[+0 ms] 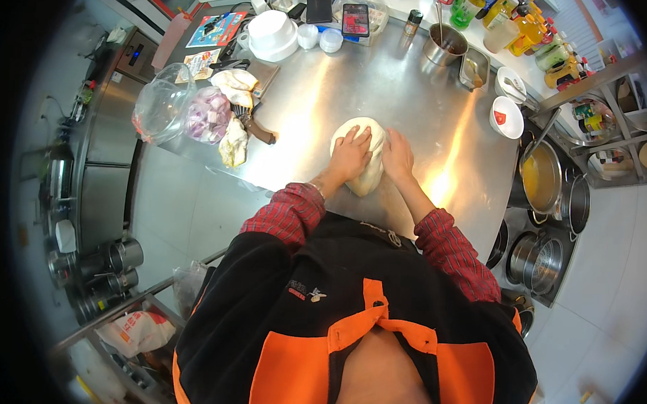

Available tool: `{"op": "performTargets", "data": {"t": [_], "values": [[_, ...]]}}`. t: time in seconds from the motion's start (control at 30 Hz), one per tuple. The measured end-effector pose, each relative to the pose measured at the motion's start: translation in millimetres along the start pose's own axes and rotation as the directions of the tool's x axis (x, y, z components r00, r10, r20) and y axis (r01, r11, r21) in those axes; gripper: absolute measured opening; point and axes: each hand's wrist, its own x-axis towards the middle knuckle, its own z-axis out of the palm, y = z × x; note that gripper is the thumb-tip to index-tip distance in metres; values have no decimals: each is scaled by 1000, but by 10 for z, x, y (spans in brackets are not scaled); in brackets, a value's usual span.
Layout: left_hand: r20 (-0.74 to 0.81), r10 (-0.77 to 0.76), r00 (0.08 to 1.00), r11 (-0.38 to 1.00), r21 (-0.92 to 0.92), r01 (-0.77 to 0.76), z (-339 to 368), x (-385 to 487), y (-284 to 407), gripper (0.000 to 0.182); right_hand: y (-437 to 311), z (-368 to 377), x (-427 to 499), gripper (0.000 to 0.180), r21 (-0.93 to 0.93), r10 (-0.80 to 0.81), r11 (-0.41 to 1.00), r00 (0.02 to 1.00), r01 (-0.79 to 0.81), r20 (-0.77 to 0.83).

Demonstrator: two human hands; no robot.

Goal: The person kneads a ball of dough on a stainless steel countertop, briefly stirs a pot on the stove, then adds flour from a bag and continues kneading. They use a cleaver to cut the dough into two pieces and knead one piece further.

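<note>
A pale lump of dough (368, 178) lies on the stainless steel table (284, 102) in front of me. It is broad and rounded at the far end and tapers towards my body. Across its top rests my left hand (351, 156), palm down, with the fingers spread over the surface. My right hand (399, 155) is laid along the dough's right side, its fingers stretched forward and its thumb side against it. Neither hand wraps around the dough. The dough's underside and the part beneath my left palm are hidden.
To the left lie a bag of cut purple onion (209, 115), a clear plastic bag (164, 103) and a brown-handled tool (261, 131). White bowls (273, 34) and a phone (355, 20) stand at the back. A steel pot (445, 45), white bowl (507, 117) and large stockpot (541, 175) are on the right.
</note>
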Motion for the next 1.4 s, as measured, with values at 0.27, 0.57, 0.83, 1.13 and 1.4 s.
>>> {"op": "performTargets", "data": {"t": [0.27,0.57,0.83,1.13,1.4], "values": [[45,-114,992,988,114,108,-30,-428,217,57,-61,207,-78,35,-198,-600,784,800,589,6],[-234,-489,840,588,-800,119,-708,-668,267,36,-732,-1248,607,32,709,-493,698,783,97,378],[-129,-790,600,170,-985,13,-1331,-2191,462,29,40,-646,1277,30,-149,-399,871,851,468,341],[-104,-994,-43,109,-983,-151,-1323,-4505,816,31,-2456,974,-603,25,477,-822,539,308,694,479],[-91,-969,-231,149,-957,-248,-1283,-5299,1048,29,-5277,2400,-4416,61,858,-984,93,-84,505,156]]}}
